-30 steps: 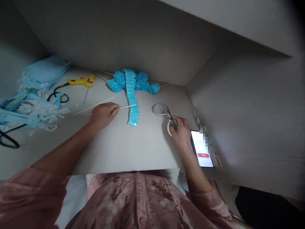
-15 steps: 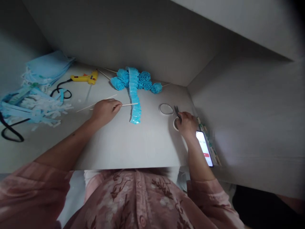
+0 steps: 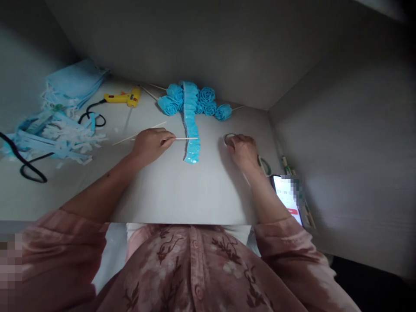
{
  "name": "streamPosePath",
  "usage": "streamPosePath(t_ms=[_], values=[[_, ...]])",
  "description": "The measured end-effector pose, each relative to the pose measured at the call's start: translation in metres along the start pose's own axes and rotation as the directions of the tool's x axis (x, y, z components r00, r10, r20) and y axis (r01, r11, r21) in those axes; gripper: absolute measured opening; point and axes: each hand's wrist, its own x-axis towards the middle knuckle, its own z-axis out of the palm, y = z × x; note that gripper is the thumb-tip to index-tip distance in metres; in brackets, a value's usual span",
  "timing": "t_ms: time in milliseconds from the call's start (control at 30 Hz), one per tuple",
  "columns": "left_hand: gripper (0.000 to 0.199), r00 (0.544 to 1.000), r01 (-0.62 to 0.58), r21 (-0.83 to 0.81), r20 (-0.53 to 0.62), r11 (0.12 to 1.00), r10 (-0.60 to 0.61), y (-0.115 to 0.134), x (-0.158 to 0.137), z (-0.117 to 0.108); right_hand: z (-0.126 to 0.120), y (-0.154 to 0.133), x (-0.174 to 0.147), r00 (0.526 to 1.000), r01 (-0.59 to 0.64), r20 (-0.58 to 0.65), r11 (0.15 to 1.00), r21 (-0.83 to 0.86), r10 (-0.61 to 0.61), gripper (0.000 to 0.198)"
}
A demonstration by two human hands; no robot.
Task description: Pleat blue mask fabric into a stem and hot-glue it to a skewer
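Over the desk (image 3: 156, 199), the left hand (image 3: 149, 145) pinches a thin stick (image 3: 182, 138), its tip across a pleated blue strip (image 3: 191, 151). The right hand (image 3: 243, 151) curls over a ring (image 3: 225, 139); whether it grips, I cannot tell. Beyond, the strip's far end overlies blue roses (image 3: 207, 94).

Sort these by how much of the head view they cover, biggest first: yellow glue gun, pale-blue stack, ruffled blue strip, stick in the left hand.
1. Pale-blue stack
2. Ruffled blue strip
3. Yellow glue gun
4. Stick, partly hidden by the left hand
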Motion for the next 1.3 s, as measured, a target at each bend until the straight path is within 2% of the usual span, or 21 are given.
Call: streamPosePath(t_ms=[67,167,267,333,433,533,633,800,933,1033,1133,1200,1233,1300], values=[[0.035,1.0,-0.022,-0.026,0.006,0.999,0.022,0.0,0.0,0.001,-0.005,-0.014,0.007,1.0,-0.03,-0.003,1.0,-0.004,0.03,0.026],[0.033,0.999,-0.047,-0.063,0.008,0.997,0.047,-0.001,0.001,0.001,-0.007,-0.036,0.016,0.999,-0.006,0.033,0.985,0.172,0.0,0.028],[0.029,0.999,-0.047,-0.076,0.019,0.996,0.049,0.0,0.003,0.0,0.001,-0.051,0.019,0.999,-0.035,0.044,0.936,0.349,0.021,0.028],[0.027,0.999,-0.038,-0.076,0.017,0.996,0.039,0.002,0.003,-0.002,0.008,-0.056,0.017,0.998,-0.056,0.037,0.864,0.5,0.043,0.029],[0.025,1.0,-0.028,-0.073,0.01,0.997,0.029,0.005,0.003,-0.004,0.017,-0.062,0.008,0.998,-0.062,0.041,0.695,0.716,0.046,0.032],[0.024,0.999,-0.039,-0.075,-0.003,0.996,0.039,0.006,0.002,-0.003,0.019,-0.07,-0.001,0.999,-0.048,0.051,0.555,0.83,0.009,0.033],[0.025,0.997,-0.079,-0.072,-0.015,0.994,0.078,0.007,0.002,-0.002,0.018,-0.078,-0.005,0.998,-0.054,0.054,0.484,0.874,0.013,0.028],[0.029,0.983,-0.183,0.001,-0.014,0.983,0.183,0.018,0.0,-0.001,0.02,-0.081,-0.007,0.996,-0.088,0.071,0.478,0.874,0.053,0.027],[0.029,0.976,-0.213,0.014,-0.045,0.977,0.213,0.028,-0.002,-0.001,0.022,-0.074,-0.004,0.994,-0.098,0.062,0.454,0.886,0.095,0.033],[0.025,0.986,-0.136,-0.025,-0.106,0.99,0.133,0.025,0.0,-0.007,0.024,-0.064,0.001,0.978,-0.095,0.006,0.421,0.902,0.208,0.033],[0.014,0.966,0.029,-0.186,-0.248,0.982,-0.075,0.015,0.004,-0.015,0.026,-0.056,0.006,0.951,-0.095,-0.021,0.358,0.929,0.309,0.035],[0.009,0.918,0.116,-0.453,-0.291,0.884,-0.269,0.009,0.008,-0.017,0.027,-0.054,0.007,0.94,-0.115,-0.003,0.327,0.938,0.34,0.037],[0.011,0.898,0.133,-0.606,-0.261,0.785,-0.354,0.007,0.009,-0.017,0.028,-0.055,0.007,0.939,-0.124,0.007,0.318,0.94,0.344,0.037],[0.016,0.886,0.122,-0.846,-0.143,0.519,-0.44,0.006,0.012,-0.015,0.028,-0.056,0.007,0.939,-0.128,0.017,0.305,0.944,0.343,0.035]])
